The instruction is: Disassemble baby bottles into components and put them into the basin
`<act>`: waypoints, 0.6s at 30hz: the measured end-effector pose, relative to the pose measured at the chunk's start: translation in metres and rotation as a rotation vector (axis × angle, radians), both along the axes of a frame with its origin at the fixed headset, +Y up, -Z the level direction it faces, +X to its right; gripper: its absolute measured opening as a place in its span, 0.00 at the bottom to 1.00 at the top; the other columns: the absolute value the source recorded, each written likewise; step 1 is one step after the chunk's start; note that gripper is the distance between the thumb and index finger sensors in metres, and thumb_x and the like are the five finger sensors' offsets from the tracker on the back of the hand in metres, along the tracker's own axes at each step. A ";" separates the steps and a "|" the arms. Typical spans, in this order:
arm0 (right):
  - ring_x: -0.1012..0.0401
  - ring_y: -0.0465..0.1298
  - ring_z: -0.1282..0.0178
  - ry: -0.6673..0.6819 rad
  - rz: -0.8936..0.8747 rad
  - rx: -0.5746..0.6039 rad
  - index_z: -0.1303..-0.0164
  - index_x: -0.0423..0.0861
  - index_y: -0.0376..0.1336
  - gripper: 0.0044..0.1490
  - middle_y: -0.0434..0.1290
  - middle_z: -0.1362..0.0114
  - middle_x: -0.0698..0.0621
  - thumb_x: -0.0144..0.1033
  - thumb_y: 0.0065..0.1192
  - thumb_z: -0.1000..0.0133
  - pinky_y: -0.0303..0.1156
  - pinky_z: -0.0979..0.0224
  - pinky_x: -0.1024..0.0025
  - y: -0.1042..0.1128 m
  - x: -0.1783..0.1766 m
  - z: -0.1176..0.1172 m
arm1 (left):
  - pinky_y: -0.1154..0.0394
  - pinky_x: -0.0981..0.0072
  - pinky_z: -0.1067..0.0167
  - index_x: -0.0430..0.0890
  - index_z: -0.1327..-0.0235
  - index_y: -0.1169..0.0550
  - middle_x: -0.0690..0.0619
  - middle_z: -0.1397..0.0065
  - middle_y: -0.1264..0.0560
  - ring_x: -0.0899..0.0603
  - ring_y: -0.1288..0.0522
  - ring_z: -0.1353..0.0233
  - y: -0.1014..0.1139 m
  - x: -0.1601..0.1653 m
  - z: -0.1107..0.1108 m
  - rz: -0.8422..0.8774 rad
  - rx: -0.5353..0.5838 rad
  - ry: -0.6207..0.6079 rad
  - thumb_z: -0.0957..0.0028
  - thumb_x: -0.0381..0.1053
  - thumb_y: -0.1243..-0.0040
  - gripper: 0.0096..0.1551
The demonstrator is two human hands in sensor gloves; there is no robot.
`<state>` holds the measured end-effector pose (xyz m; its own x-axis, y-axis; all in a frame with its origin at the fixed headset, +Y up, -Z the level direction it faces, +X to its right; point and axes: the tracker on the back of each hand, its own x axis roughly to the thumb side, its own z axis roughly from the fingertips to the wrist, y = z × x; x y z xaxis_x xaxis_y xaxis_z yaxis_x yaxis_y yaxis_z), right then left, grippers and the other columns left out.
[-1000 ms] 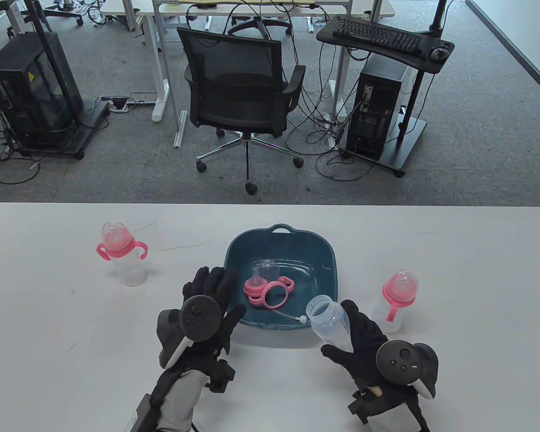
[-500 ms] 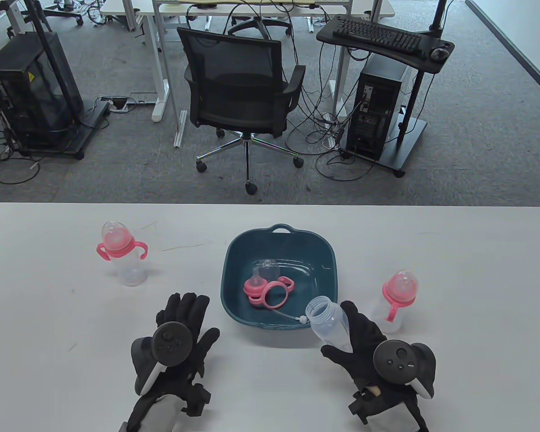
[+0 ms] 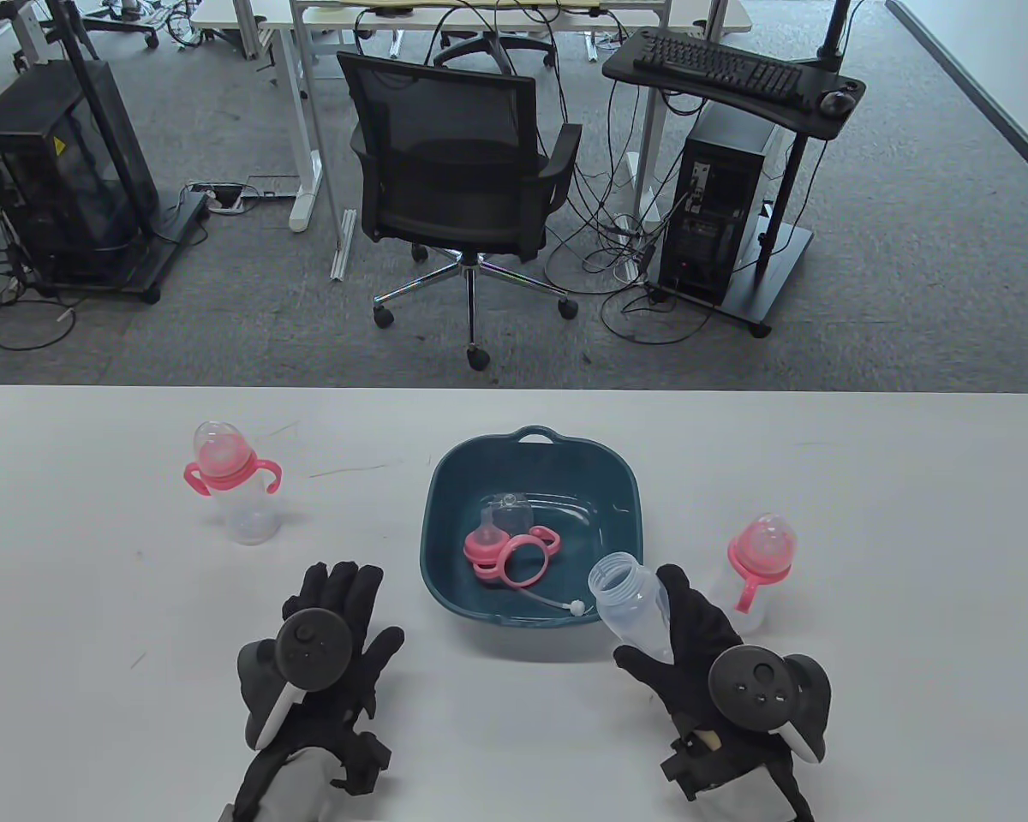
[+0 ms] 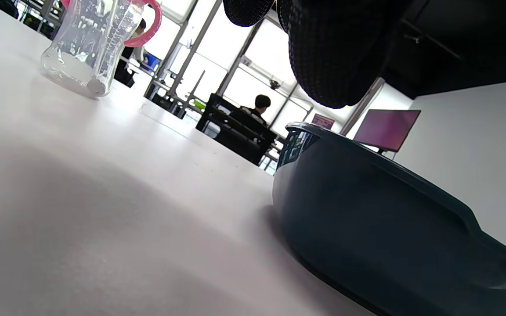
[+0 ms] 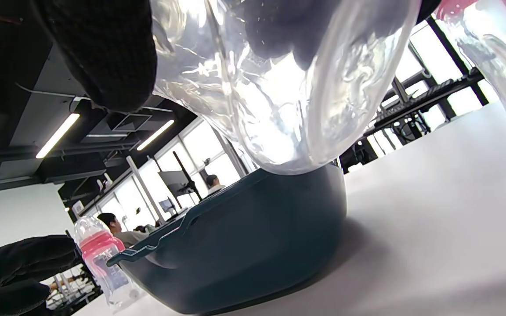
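Note:
My right hand point(image 3: 681, 638) grips a clear, capless bottle body point(image 3: 632, 606), tilted with its open mouth toward the dark teal basin point(image 3: 454, 488); the body point(image 5: 275, 83) fills the top of the right wrist view. In the basin lie a pink collar with teat point(image 3: 484, 544), a pink handle ring point(image 3: 524, 555), a clear cap point(image 3: 507, 512) and a straw point(image 3: 548, 602). My left hand point(image 3: 338, 599) rests flat and empty on the table, left of the basin. Two assembled bottles stand on the table, one at far left point(image 3: 231, 484) and one at right point(image 3: 758, 569).
The white table point(image 3: 865, 479) reaches past both bottles. The basin wall point(image 4: 367, 210) rises just right of my left fingers point(image 4: 332, 57). Beyond the far edge stand an office chair point(image 3: 458, 184), desks and a computer cart point(image 3: 724, 197).
My left hand has drawn back from the basin's near left rim toward me and to the left, settling flat. My right hand has tipped the bottle body slightly nearer the basin.

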<state>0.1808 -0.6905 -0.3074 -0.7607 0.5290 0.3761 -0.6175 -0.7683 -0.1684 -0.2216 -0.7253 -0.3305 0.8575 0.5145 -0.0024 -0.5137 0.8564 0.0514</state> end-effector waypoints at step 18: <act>0.35 0.60 0.24 -0.107 0.311 -0.134 0.15 0.41 0.43 0.60 0.58 0.21 0.40 0.51 0.73 0.46 0.54 0.26 0.31 0.046 -0.079 -0.090 | 0.66 0.43 0.21 0.63 0.22 0.46 0.59 0.16 0.55 0.42 0.64 0.12 -0.005 -0.003 0.000 -0.044 -0.017 -0.013 0.48 0.57 0.34 0.45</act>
